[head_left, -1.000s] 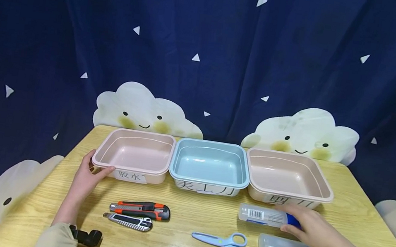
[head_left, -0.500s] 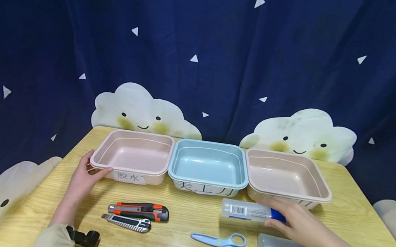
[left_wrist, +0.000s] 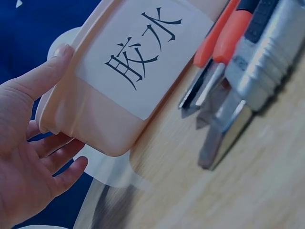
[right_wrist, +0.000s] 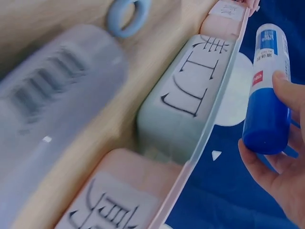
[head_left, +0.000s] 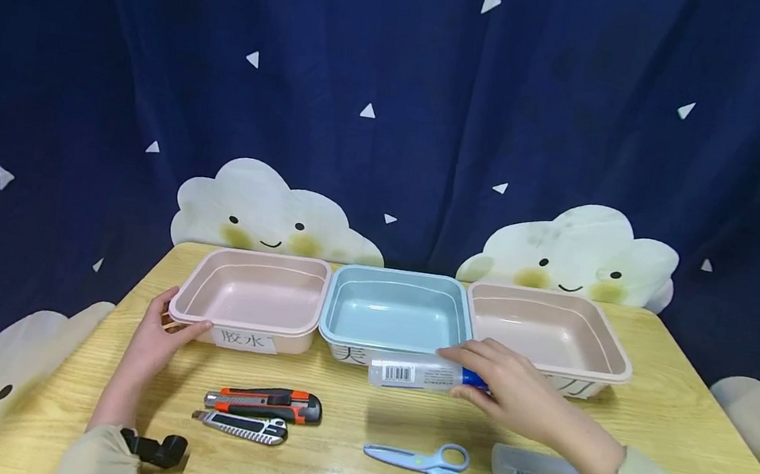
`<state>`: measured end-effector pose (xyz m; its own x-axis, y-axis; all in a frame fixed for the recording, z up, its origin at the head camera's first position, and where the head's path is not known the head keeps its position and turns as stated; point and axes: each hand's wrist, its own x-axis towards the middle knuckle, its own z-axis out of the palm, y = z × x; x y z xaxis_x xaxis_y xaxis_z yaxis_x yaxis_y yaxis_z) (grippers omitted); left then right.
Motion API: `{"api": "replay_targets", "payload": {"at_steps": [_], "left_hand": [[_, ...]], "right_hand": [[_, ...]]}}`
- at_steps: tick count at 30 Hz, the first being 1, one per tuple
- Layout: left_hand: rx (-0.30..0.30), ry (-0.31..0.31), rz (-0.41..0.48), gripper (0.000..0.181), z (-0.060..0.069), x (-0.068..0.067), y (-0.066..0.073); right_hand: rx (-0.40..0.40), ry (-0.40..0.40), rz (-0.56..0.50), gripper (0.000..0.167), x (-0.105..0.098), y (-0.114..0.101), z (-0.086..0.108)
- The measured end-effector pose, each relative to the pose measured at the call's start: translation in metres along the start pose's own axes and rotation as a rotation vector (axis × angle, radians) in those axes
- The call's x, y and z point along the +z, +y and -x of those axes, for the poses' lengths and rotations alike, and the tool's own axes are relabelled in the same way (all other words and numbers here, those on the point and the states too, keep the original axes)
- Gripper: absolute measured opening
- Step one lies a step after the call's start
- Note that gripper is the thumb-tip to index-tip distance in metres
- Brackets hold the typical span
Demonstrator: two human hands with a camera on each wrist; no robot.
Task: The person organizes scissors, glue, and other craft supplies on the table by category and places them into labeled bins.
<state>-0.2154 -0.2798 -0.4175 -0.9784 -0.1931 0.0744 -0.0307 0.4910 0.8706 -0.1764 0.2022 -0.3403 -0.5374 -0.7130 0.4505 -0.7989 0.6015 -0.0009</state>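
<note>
My right hand (head_left: 512,386) grips a clear glue bottle (head_left: 416,372) by its blue cap, thumb on one side and fingers on the other. The bottle is held level in front of the blue bin (head_left: 394,345), above the table. My left hand (head_left: 157,340) holds the near left corner of the left pink bin (head_left: 246,325), thumb on the rim and fingers around the side, as the left wrist view shows. A second glue bottle (head_left: 533,469) lies on the table, its cap hidden behind my right forearm. The right pink bin (head_left: 550,366) is partly covered by my right hand.
Blue scissors (head_left: 422,462) lie at the front middle. An orange-and-black utility knife (head_left: 266,403) and a silver utility knife (head_left: 243,426) lie side by side at left. The bins stand in a row before a dark blue curtain (head_left: 313,84).
My right hand has carried the glue bottle leftward and slightly up, from in front of the right pink bin to in front of the blue bin. My left hand stays on its bin.
</note>
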Motion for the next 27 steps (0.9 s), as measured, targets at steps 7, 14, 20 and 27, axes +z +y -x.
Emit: {"api": "replay_targets", "payload": {"at_steps": [7, 14, 20, 27], "left_hand": [[0.01, -0.033, 0.002, 0.092, -0.002, -0.002, -0.002], [0.013, -0.017, -0.014, 0.088, 0.002, -0.003, -0.006], [0.004, -0.021, 0.015, 0.09, 0.0, -0.002, -0.006], [-0.013, -0.026, 0.022, 0.092, -0.001, -0.003, -0.005]], "right_hand": [[0.0, 0.013, 0.007, 0.043, 0.008, -0.002, -0.029], [0.032, 0.0, -0.012, 0.041, 0.021, -0.009, -0.057], [0.058, 0.009, -0.027, 0.039, 0.031, -0.01, -0.078], [0.102, -0.016, -0.027, 0.04, 0.043, -0.012, -0.101]]}}
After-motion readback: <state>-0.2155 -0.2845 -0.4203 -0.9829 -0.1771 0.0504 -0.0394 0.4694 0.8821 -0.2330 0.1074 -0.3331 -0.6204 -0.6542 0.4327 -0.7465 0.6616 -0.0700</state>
